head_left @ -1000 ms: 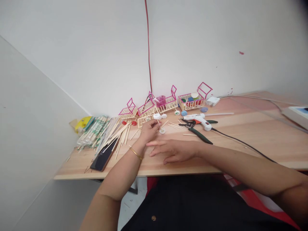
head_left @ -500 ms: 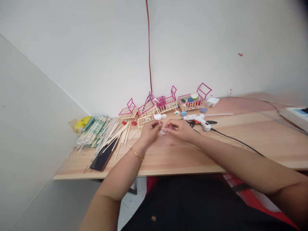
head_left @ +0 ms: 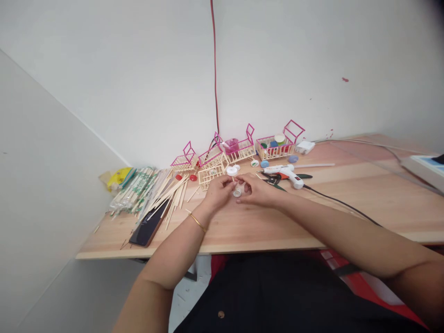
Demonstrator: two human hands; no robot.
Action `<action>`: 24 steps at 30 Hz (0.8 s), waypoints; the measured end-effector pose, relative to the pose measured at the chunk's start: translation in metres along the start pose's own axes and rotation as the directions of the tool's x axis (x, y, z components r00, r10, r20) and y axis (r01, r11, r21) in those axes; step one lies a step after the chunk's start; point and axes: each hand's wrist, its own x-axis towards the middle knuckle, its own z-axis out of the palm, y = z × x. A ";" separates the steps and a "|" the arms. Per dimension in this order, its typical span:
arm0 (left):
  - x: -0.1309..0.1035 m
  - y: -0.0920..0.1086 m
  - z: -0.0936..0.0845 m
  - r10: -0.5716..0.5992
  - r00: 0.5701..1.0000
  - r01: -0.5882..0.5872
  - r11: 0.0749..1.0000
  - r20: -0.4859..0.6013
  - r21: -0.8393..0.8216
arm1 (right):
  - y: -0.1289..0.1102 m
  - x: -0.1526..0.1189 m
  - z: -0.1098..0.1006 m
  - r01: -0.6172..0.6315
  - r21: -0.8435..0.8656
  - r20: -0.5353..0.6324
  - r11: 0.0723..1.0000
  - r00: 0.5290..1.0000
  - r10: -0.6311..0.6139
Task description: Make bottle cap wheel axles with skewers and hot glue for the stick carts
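Note:
Over the middle of the table, my left hand (head_left: pixel 221 190) and my right hand (head_left: pixel 259 189) are close together. Between them is a small clear round piece (head_left: pixel 237 192), like a little cup or cap, its rim facing me. My right thumb and fingers curve around its right side. The fingers of my left hand are pinched together at its left edge; what they hold is too small to make out. White bottle caps (head_left: pixel 231 171) lie just beyond my fingertips. Behind my left hand is a small wooden stick frame (head_left: pixel 211 176).
Stick-built carts with pink rims (head_left: pixel 239 150) line the wall. A white glue gun (head_left: pixel 293 175) lies right, its cord trailing forward, near dark-handled pliers (head_left: pixel 305 176). Loose sticks (head_left: pixel 176 192), a phone (head_left: pixel 147 229) and bagged sticks (head_left: pixel 135 187) occupy the left. Blue caps (head_left: pixel 264 164) lie behind.
My right fingers have spread wider around the clear piece, which shows more now. My left hand has shifted slightly right. The nearer white cap sits a little further right and nearer me.

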 end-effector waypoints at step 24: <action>-0.001 -0.003 0.005 0.007 0.999 -0.007 1.000 0.043 0.007 | 0.001 0.000 0.005 0.074 -0.230 0.069 0.970 0.996 -0.059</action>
